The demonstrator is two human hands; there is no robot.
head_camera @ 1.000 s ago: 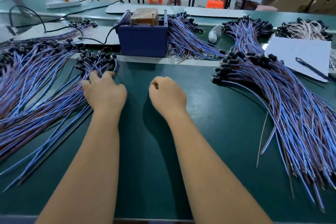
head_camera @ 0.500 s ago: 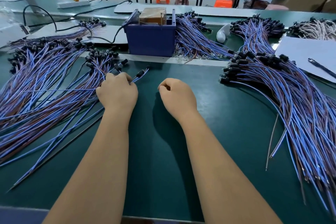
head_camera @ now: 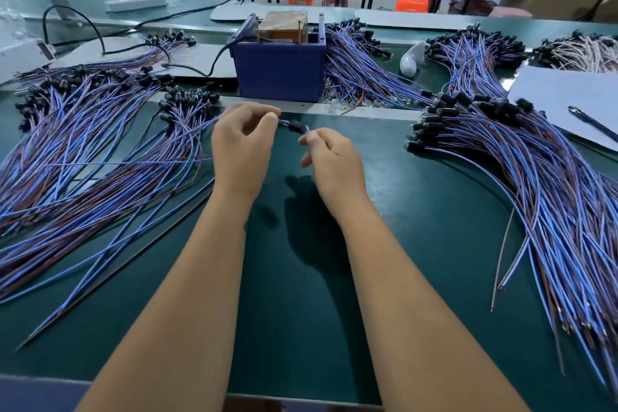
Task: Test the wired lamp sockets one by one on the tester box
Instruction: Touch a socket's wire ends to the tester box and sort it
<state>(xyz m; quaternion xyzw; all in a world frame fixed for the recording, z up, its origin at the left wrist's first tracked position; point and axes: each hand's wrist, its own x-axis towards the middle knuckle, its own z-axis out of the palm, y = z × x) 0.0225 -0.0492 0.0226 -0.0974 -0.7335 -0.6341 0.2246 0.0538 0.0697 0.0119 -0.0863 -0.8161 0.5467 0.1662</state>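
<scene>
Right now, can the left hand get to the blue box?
Probably yes. The left hand holds one socket just in front of the blue box, and only bare mat and a pale strip lie between them.

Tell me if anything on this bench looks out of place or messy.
Mostly orderly. One bare brownish wire lies loose on the green mat, apart from the right bundle. Small clear bits are scattered along the metal strip beside the blue tester box; too small to identify.
</scene>
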